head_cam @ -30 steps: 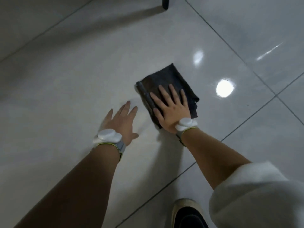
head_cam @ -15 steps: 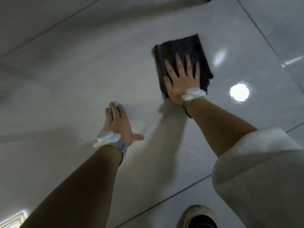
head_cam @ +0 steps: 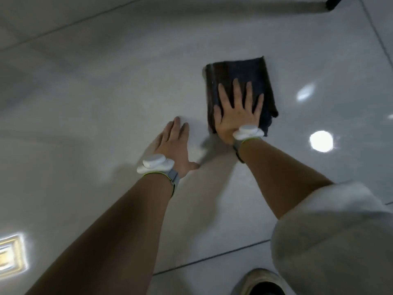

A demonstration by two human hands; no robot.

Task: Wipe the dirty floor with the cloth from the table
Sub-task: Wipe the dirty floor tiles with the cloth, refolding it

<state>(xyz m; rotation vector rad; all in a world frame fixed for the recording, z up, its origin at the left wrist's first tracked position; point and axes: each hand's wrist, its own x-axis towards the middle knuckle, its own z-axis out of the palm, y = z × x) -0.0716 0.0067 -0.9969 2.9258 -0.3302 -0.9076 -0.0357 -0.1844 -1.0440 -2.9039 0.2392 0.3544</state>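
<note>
A dark folded cloth [head_cam: 238,73] lies flat on the glossy pale tiled floor [head_cam: 95,99]. My right hand [head_cam: 237,112] presses down on the cloth's near half with fingers spread, palm flat. My left hand [head_cam: 173,145] rests flat on the bare floor just left of the cloth, fingers together, holding nothing. Both wrists carry white bands.
A dark furniture leg [head_cam: 332,2] stands at the top right with its shadow running left. Grout lines cross the tiles. My shoe [head_cam: 262,283] shows at the bottom edge, below my pale sleeve [head_cam: 331,237]. Light reflections glare on the floor at right.
My right hand slid the cloth forward away from me, then back a little. My left hand stayed planted on the floor, and the view shifted.
</note>
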